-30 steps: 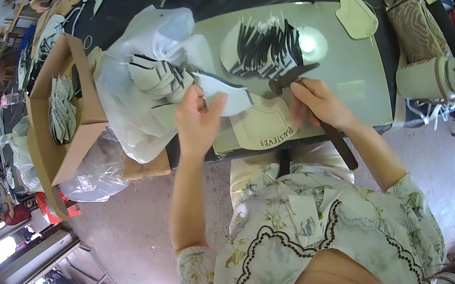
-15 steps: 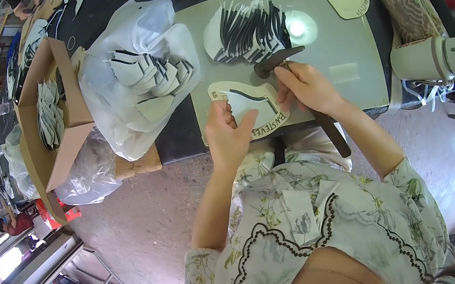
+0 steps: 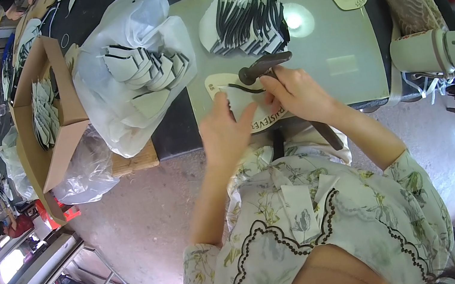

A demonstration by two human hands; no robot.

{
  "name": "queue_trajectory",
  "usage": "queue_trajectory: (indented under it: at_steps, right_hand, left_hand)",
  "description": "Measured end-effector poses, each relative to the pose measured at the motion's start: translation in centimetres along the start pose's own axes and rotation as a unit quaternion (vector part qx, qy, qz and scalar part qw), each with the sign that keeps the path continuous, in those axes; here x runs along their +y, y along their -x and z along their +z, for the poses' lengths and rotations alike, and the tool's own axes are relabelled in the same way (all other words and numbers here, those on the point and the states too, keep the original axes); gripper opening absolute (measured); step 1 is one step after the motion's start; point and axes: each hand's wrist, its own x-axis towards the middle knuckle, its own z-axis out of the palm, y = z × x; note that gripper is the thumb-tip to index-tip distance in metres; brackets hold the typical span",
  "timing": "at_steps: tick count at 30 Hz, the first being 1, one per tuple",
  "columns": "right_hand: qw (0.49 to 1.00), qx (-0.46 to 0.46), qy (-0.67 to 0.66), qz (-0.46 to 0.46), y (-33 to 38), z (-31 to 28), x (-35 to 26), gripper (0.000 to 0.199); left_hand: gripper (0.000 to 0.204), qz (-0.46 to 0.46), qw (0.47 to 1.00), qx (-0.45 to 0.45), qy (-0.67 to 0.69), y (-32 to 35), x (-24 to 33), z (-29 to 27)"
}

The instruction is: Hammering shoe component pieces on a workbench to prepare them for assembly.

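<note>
My left hand [image 3: 225, 133] lies flat, fingers together, pressing a cream sole-shaped template [image 3: 245, 102] onto the pale green cutting mat [image 3: 334, 56] at the worktop's near edge. My right hand [image 3: 299, 93] has its grip clamped on a dark-handled knife [image 3: 263, 66], blade at the template's rim. Behind: a fanned pile of cut pieces [image 3: 245, 20]. Left: a white plastic bag [image 3: 136, 73] of cut pieces, then a cardboard box [image 3: 49, 112].

The person wears a short-sleeved, cream blouse [image 3: 316, 230] printed with pale green and grey leafy sprigs. A dark scalloped line of small beads or stitches edges the yoke across the chest. Both forearms are bare, with no gloves, rings or watch visible.
</note>
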Motion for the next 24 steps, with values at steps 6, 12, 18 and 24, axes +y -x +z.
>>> queue_trajectory:
  at_steps: [6, 12, 18, 24]
  right_hand:
    - [1.000, 0.008, 0.012, -0.001, 0.2, 0.7, -0.1, 0.028]
    - [0.999, 0.010, 0.045, -0.012, -0.1, 0.9, -0.5, 0.029]
    - [0.985, 0.004, 0.161, -0.056, -1.5, -1.2, -0.9, 0.031]
    - [0.926, -0.035, 0.370, -0.067, 2.4, -1.7, -2.7, 0.030]
  left_hand:
    - [0.022, -0.081, 0.967, -0.098, 0.220, -0.6, -3.3, -1.6]
    - [0.025, -0.058, 0.987, -0.098, 0.117, 0.1, -2.3, -2.0]
    - [0.029, -0.060, 0.996, -0.048, 0.036, 2.4, -0.1, -0.1]
    - [0.022, -0.064, 0.995, -0.070, -0.040, 1.8, 0.8, -1.3]
